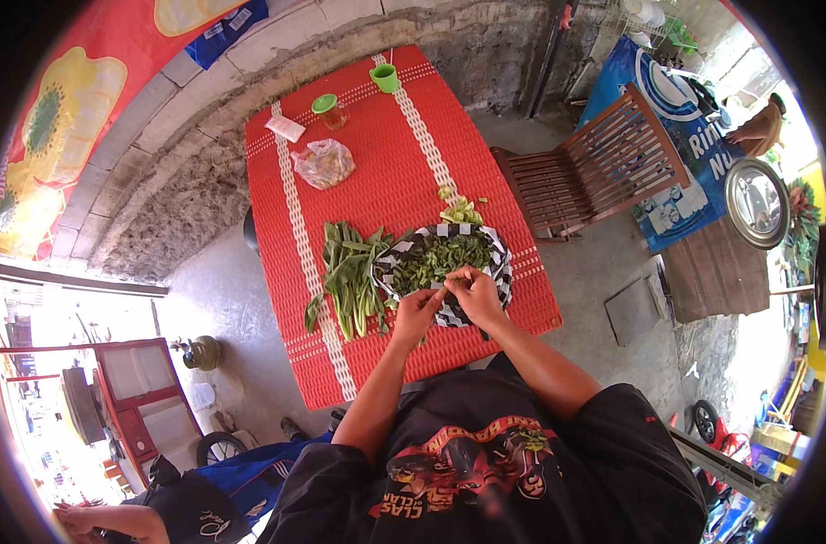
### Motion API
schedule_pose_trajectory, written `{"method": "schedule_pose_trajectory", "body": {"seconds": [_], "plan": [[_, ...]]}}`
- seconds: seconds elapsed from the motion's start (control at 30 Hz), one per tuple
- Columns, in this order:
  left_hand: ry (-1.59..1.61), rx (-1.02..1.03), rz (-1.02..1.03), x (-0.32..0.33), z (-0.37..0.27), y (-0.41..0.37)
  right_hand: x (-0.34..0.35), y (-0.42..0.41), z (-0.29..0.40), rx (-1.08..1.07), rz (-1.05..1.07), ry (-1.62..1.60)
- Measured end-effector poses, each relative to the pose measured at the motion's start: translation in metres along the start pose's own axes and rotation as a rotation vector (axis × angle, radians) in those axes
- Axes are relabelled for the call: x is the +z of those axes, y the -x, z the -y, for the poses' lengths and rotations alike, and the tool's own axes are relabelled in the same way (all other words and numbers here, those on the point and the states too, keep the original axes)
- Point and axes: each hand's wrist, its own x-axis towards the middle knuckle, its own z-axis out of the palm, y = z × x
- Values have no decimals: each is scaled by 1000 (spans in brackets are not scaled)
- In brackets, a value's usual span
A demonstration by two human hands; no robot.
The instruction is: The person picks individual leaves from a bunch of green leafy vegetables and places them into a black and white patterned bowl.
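Both my hands meet over the near rim of a black-and-white checked basket (503, 270), fingertips almost touching. Between them is a small piece of green vegetable (445, 288), pinched by my left hand (418, 314) and my right hand (477, 297); its exact shape is hard to make out. Cut green leaves and stems (440, 260) fill the basket. To its left lies a bunch of whole leafy greens (350, 275), their pale stems pointing towards me. Pale green stem ends (462, 212) sit in a small heap just beyond the basket.
On the red woven tablecloth (386, 183) stand a clear plastic bag with contents (323, 164), a green-lidded glass (331, 114), a white packet (285, 128) and a green cup (384, 78). A slatted wooden chair (590, 163) is at the right. Another person (188, 506) sits at lower left.
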Motion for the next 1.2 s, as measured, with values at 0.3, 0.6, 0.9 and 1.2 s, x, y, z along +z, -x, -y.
{"method": "schedule_pose_trajectory", "body": {"seconds": [0.3,0.6,0.9,1.2], "plan": [[1,31,13,-2,6,-2,-3,-14,-13,157,47,14],[-127,-8,-79,-5,-8,-7,-14,9,-14,291,269,-386],[-50,62,-20,-4,-1,-15,-8,18,-18,332,276,-401],[-310,110,7,-7,-14,-23,-7,10,-8,442,256,-417]]}}
